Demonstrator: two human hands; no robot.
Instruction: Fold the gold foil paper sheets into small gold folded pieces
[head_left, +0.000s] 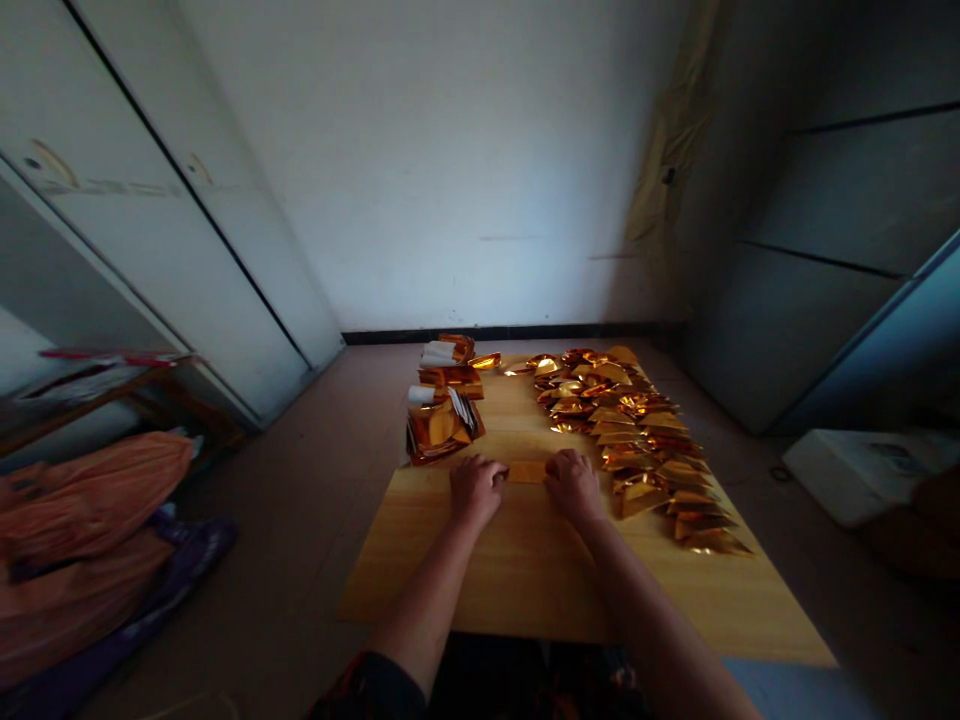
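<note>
A narrow strip of folded gold foil paper (527, 471) lies on the wooden board between my two hands. My left hand (478, 490) grips its left end, fingers curled in. At the other end my right hand (574, 483) holds the strip with its fingers bent round the edge. Just beyond my left hand sits a stack of gold foil sheets (442, 425), some showing white backs. Many folded gold foil paper pieces (637, 425) are heaped in overlapping rows to the right of my right hand.
The wooden board (525, 580) is a low tabletop in front of me. A white wall (465, 180) stands behind it, with cabinets (165, 200) at left. Orange cloth (90, 500) lies on the left; a white box (855, 475) is on the floor at right.
</note>
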